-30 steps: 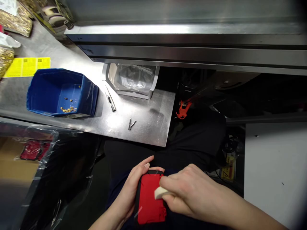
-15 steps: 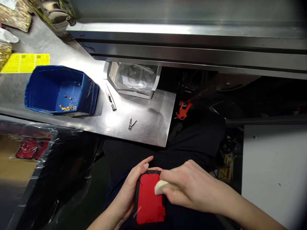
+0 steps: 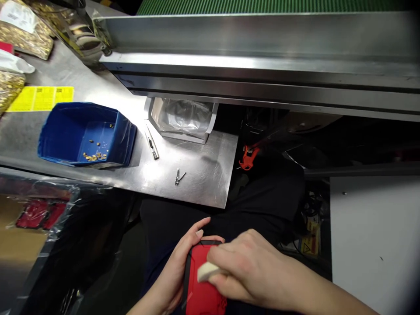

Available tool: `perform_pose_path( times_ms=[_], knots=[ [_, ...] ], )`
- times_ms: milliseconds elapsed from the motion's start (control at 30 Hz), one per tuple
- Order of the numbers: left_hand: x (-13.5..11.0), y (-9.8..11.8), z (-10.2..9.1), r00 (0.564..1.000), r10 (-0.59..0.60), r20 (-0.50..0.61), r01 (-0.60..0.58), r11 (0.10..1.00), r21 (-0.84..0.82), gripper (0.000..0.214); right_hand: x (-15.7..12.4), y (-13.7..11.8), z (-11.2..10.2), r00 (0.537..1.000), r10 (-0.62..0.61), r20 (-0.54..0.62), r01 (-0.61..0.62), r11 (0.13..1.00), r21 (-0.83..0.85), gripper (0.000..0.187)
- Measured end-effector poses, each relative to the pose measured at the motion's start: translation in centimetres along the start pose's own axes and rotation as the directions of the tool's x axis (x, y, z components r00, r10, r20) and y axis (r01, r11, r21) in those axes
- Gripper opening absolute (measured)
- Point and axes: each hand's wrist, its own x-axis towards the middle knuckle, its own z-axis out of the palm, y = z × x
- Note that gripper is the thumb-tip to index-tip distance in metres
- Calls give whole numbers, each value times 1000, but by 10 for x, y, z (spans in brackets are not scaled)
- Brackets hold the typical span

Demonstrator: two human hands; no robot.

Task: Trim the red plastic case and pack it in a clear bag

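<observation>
A red plastic part with a black rim (image 3: 202, 296) rests on my lap at the bottom of the view. My left hand (image 3: 177, 267) grips it along its left edge, fingers curled round the top corner. My right hand (image 3: 243, 267) is closed on a small cream-white block (image 3: 206, 271) and presses it against the red face. The lower end of the part runs out of the picture.
A steel bench (image 3: 200, 175) lies ahead with a blue bin (image 3: 62, 127) holding several small brass pieces, a utility knife (image 3: 151, 143), small nippers (image 3: 179, 176) and a white holder with a clear bag (image 3: 182, 118). A conveyor rail (image 3: 262, 65) runs across above. A plastic-lined box (image 3: 33, 218) with red parts stands at left.
My right hand has slid the white block leftward across the red face. The view has tilted up a little, showing more of the conveyor.
</observation>
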Motion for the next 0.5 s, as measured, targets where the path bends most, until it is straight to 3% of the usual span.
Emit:
perform_pose_path(
  times_ms=[67,133,200,300,433,500],
  knots=[
    [1,1,-3,1000,17,10,-17,1000,-26,48,16,10,-9,992,13,-125,-5,998,66,12],
    [1,2,-7,999,13,50,-9,997,-76,32,39,28,-19,953,155,-260,-138,987,82,18],
    [-1,3,-12,992,-17,121,32,993,-116,32,63,51,-27,883,288,-371,-299,954,27,23],
    [-6,5,-20,964,6,267,26,993,-117,42,92,85,-37,850,302,-433,-357,933,-51,32],
    [-15,8,-29,876,62,479,-4,992,-122,54,92,129,-59,774,318,-547,-487,851,-195,41],
    [-16,9,-31,834,57,548,11,993,-119,61,82,155,-73,760,325,-563,-553,779,-296,43]
  ],
)
